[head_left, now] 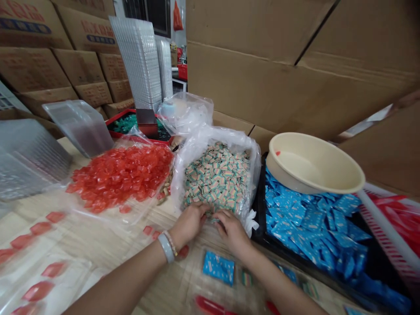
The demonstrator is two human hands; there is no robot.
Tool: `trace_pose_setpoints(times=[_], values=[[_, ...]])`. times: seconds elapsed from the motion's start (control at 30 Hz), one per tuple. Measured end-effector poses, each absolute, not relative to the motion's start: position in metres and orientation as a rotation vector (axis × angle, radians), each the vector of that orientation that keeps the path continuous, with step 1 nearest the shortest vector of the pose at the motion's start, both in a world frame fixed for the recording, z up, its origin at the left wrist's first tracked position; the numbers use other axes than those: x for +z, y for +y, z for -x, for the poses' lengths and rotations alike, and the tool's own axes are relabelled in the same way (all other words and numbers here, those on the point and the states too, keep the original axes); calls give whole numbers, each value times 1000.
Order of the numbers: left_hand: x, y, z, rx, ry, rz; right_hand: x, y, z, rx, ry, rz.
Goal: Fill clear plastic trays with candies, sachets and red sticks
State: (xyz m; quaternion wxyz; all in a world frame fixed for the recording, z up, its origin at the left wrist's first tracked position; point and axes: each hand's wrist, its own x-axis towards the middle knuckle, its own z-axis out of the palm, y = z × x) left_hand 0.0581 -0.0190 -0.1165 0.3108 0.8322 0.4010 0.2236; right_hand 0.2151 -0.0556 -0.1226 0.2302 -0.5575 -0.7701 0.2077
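Note:
My left hand (189,224) and my right hand (231,232) are close together at the front rim of a clear plastic bag (179,175), their fingertips among its small striped wrapped candies (217,179). What the fingers hold is hidden. Left of the bag lies a clear bag of red wrapped candies (120,177). To the right, blue packets (311,223) fill a black tray (259,210), with a beige plastic basin (311,164) resting on them. A blue packet in clear wrap (218,267) lies just below my hands.
Loose red candies and clear film sheets (36,262) lie on the wooden table (108,243). Stacked clear plastic trays (139,61) stand behind a red tray of green candies (126,124). Cardboard boxes (278,74) wall the back and right.

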Motion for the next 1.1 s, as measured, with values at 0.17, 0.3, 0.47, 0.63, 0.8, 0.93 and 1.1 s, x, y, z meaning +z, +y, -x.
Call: trace_pose_setpoints(times=[0.17, 0.3, 0.47, 0.63, 0.8, 0.93, 1.1], values=[[-117, -20, -58, 575, 1019, -2196, -125, -53, -211, 591, -2124, 1522], [-119, -19, -57, 543, 1079, -2177, -129, -52, -215, 577, -2102, 1590], [-118, -12, -57, 476, 1062, -2203, -133, -49, -218, 649, -2053, 1613], [-114, -12, -58, 500, 1009, -2236, -131, -49, -215, 640, -2012, 1640], [-108, -13, -57, 463, 967, -2244, -130, -49, -211, 597, -2023, 1686], [-105, -11, -56, 443, 928, -2252, -131, -46, -211, 605, -2046, 1712], [-109, -10, -59, 472, 984, -2246, -130, -46, -210, 613, -2089, 1693]])
